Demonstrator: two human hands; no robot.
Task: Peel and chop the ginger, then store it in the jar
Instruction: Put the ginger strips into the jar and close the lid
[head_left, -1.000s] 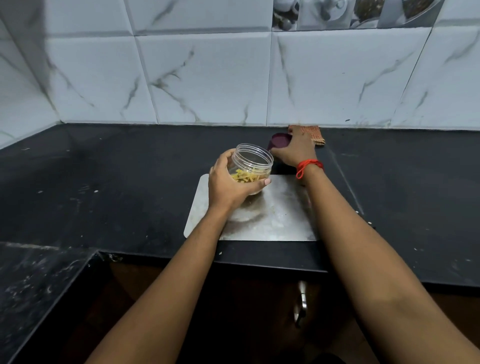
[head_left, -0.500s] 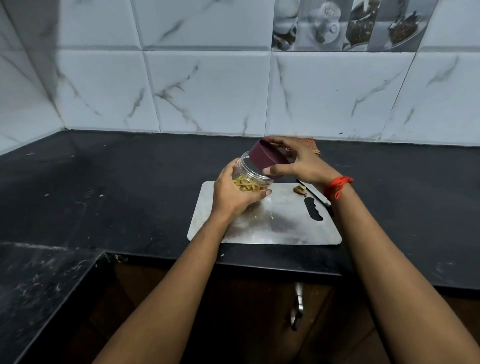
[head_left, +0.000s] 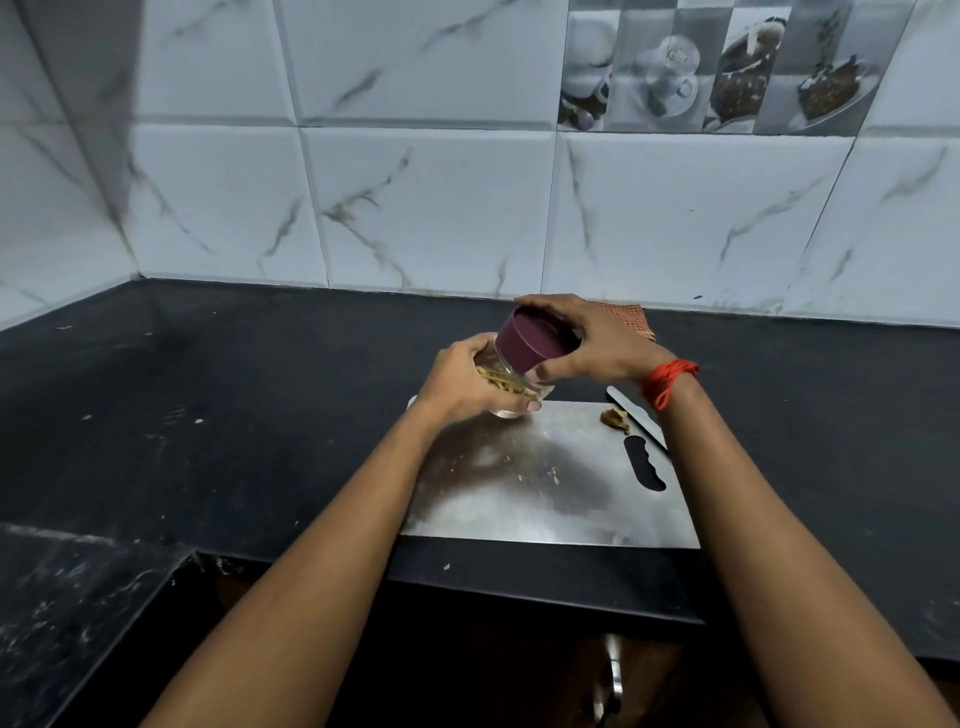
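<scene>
The small clear plastic jar (head_left: 511, 387) holds pale yellow chopped ginger strips (head_left: 501, 385) and is tilted above the steel cutting board (head_left: 550, 499). The left hand (head_left: 467, 387) grips its body, while the right hand (head_left: 597, 345) clasps the round maroon lid (head_left: 530, 343) on its mouth.

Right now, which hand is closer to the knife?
Right. The right hand, gripping the maroon lid, is right beside the knife; the left hand holds the jar farther left.
</scene>
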